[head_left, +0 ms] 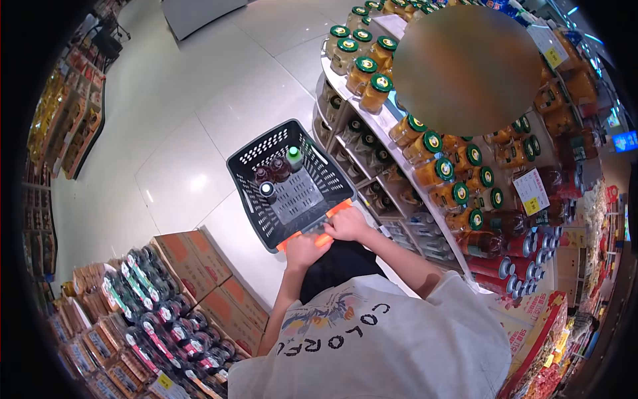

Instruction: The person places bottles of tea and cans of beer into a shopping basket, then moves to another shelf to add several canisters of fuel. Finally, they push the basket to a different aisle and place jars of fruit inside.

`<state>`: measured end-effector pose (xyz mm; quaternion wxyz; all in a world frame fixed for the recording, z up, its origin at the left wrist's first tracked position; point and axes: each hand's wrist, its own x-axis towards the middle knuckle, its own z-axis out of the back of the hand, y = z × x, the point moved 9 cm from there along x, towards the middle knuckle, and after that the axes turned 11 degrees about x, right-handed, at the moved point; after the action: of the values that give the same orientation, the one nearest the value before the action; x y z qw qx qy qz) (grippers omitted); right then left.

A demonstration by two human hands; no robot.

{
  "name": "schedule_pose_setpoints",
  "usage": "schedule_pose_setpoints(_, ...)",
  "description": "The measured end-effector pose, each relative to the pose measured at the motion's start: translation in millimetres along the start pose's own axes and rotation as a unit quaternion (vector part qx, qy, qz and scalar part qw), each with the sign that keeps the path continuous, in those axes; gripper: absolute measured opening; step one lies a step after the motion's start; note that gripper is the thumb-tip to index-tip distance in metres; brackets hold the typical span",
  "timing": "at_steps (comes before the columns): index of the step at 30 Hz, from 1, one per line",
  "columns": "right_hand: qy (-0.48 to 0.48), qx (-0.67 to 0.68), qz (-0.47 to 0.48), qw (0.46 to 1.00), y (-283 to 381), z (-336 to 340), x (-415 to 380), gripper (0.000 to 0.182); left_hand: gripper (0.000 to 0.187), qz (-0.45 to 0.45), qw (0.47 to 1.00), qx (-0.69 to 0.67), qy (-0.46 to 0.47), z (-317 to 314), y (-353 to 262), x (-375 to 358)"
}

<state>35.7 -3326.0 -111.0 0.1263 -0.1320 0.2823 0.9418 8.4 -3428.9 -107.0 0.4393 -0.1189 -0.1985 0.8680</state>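
Observation:
Both hands grip the orange handle (323,239) of a dark grey shopping basket (249,216). My left hand (308,251) is wrapped round its left part, and my right hand (345,223) holds farther right, nearer the shelf. Inside the basket stand a green-capped bottle (294,157), a bottle with a pale cap (267,190) and dark red bottles (280,169). The slotted basket floor shows beside them. Whether the basket hangs, rolls or rests on something is hidden.
On the right, a curved shelf (382,123) carries green-lidded jars (433,171) and red-capped bottles (495,284). Cardboard boxes (199,263) and packaged goods (156,286) stand at lower left. Pale tiled floor (179,113) lies ahead; more shelves (73,126) line the far left.

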Motion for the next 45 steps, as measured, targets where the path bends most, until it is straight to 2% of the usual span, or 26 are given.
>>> schedule_pose_setpoints(9, -0.075, 0.019, -0.018, 0.997, 5.0, 23.9, 86.5, 0.039, 0.034, -0.07, 0.997, 0.041, 0.005, 26.5, 51.8, 75.0)
schedule_pose_setpoints(13, -0.073, 0.02, -0.018, 0.997, 9.7, 30.9, 126.7, 0.04, 0.034, -0.103, 0.989, 0.024, -0.103, 47.9, 77.1, 102.4)
schedule_pose_setpoints(17, -0.064, 0.024, -0.023, 0.997, 12.2, 38.8, 169.1, 0.038, 0.038, -0.069, 0.996, 0.059, 0.007, 51.6, 106.7, 141.5)
schedule_pose_setpoints(18, -0.06, 0.033, -0.02, 0.997, 15.0, 41.3, 177.7, 0.037, 0.041, -0.038, 0.994, 0.052, 0.086, 42.3, 118.4, 150.1)
schedule_pose_setpoints(22, -0.064, 0.049, -0.016, 0.997, 15.6, 55.3, 217.3, 0.034, 0.042, 0.001, 0.984, 0.085, 0.156, 40.9, 150.0, 184.8)
schedule_pose_setpoints(33, -0.093, 0.064, -0.043, 0.993, 23.4, 72.6, 321.7, 0.037, 0.041, -0.014, 0.984, 0.068, 0.163, 76.4, 221.5, 277.2)
schedule_pose_setpoints(38, -0.125, 0.063, -0.077, 0.987, 12.2, 91.9, 366.3, 0.033, 0.035, -0.131, 0.991, -0.004, -0.01, 94.1, 233.5, 322.7)
schedule_pose_setpoints(42, -0.14, 0.058, -0.12, 0.981, 18.6, 94.6, 404.6, 0.031, 0.04, -0.155, 0.988, 0.003, 0.004, 114.5, 264.4, 355.5)
schedule_pose_setpoints(45, -0.138, 0.057, -0.14, 0.979, 24.2, 96.3, 431.5, 0.031, 0.04, -0.17, 0.981, 0.036, 0.087, 114.5, 284.5, 381.4)
